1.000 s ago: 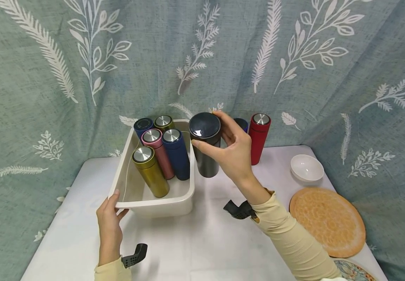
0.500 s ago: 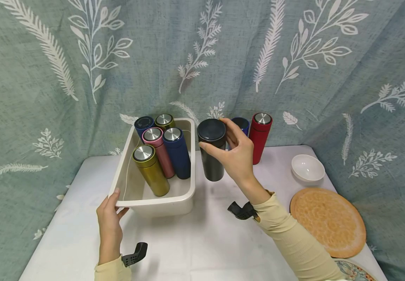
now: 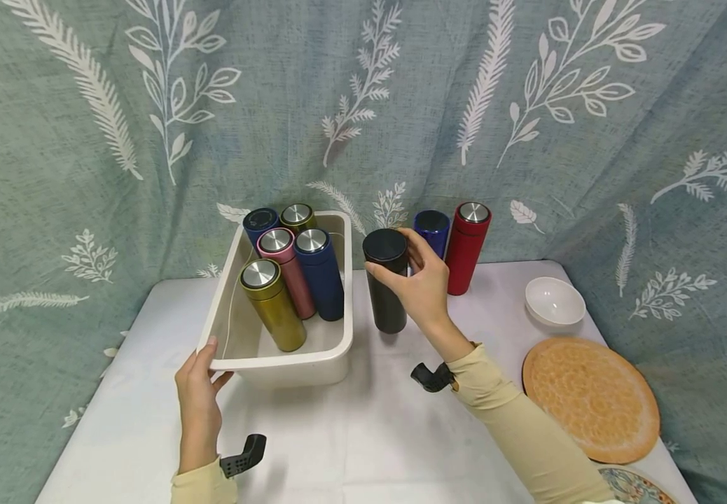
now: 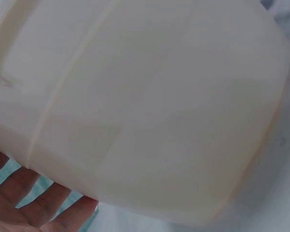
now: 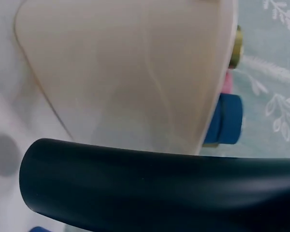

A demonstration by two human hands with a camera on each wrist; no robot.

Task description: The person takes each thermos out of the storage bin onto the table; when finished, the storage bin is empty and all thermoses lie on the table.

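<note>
My right hand [image 3: 425, 287] pinches a black thermos bottle [image 3: 387, 301] near its lid, thumb on one side and fingers on the other. The bottle is upright, just right of a white plastic tub [image 3: 288, 365]. In the right wrist view, the black bottle [image 5: 150, 186] crosses below the tub's wall [image 5: 101, 72], a round shadow on the cloth beyond its base. My left hand [image 3: 198, 385] grips the tub's near left corner; the left wrist view shows its fingers [image 4: 46, 203] against the tub. Inside stand several bottles, including a gold one [image 3: 279, 318], a pink one [image 3: 296, 283] and a navy one [image 3: 327, 287].
Behind my right hand stand a shiny blue bottle [image 3: 440, 229] and a tall red bottle [image 3: 464, 255]. To the right are a white bowl [image 3: 555, 302], a round orange mat [image 3: 590, 402] and part of a patterned plate [image 3: 634, 486]. A leaf-print curtain [image 3: 288, 105] encloses the table.
My right hand has lowered the black bottle and moved it rightward, away from the tub's edge. More of the blue bottle behind shows. My left hand stays on the tub.
</note>
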